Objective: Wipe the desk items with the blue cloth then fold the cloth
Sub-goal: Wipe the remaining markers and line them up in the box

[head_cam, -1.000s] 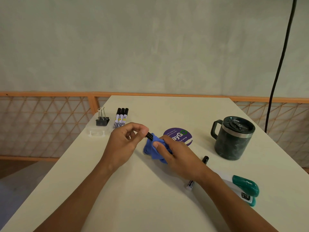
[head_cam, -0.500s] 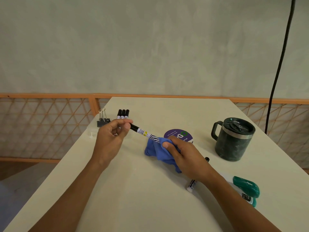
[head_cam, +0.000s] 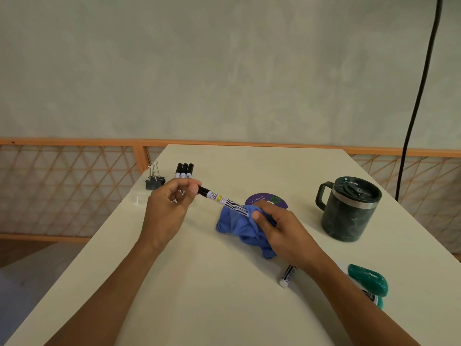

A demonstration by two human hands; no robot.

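My left hand (head_cam: 169, 208) pinches the black cap end of a marker (head_cam: 222, 199) with a white, zebra-striped barrel. The marker's other end runs into the bunched blue cloth (head_cam: 242, 227), which my right hand (head_cam: 279, 229) grips around it above the cream desk (head_cam: 199, 295). Three more markers (head_cam: 184, 170) lie side by side at the far left. Another marker (head_cam: 288, 275) lies partly under my right forearm.
A dark green lidded mug (head_cam: 349, 208) stands at the right. A purple round coaster (head_cam: 267, 201) lies behind the cloth. A teal stapler (head_cam: 369, 283) sits near the right edge. Black binder clips (head_cam: 154, 181) and a small white piece (head_cam: 138, 201) sit at the left edge.
My left hand has pulled the marker out of the cloth to the left, so most of its barrel now shows. The right hand stayed on the cloth.
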